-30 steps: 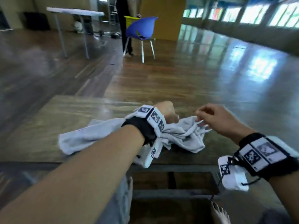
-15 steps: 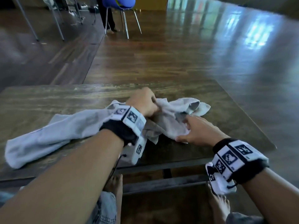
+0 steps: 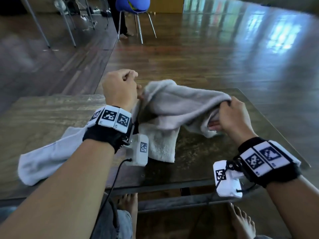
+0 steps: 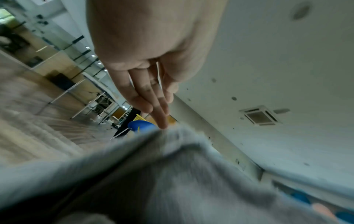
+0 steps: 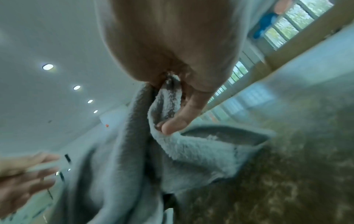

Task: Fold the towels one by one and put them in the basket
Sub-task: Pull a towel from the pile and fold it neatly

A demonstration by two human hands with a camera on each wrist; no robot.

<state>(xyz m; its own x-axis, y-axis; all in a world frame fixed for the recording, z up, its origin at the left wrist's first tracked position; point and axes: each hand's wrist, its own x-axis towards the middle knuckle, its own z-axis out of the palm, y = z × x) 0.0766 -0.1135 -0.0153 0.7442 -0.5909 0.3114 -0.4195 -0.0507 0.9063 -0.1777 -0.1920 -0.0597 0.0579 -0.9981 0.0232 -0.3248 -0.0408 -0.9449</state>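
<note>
A grey towel (image 3: 181, 104) hangs stretched between my two hands, just above the dark wooden table (image 3: 198, 152). My left hand (image 3: 136, 88) is raised at the towel's left end, and its fingertips (image 4: 162, 122) meet a lifted peak of cloth (image 4: 182, 136). At the right end, my right hand (image 3: 226, 107) grips a bunch of towel (image 5: 172, 151) between thumb (image 5: 174, 125) and palm. A paler towel (image 3: 48, 157) lies spread on the left of the table, running under my left forearm. No basket shows in the head view.
The table's front edge (image 3: 172, 185) is close to me, with my bare feet (image 3: 127, 202) below it. On the wooden floor beyond stand a blue chair (image 3: 133, 4), table legs (image 3: 69, 28) and a person's legs (image 3: 119, 23). Something yellow and latticed (image 4: 139, 119) sits by the chair.
Both hands have lifted the grey towel off the table and drawn apart. My right hand went from lying on the cloth to gripping its right end.
</note>
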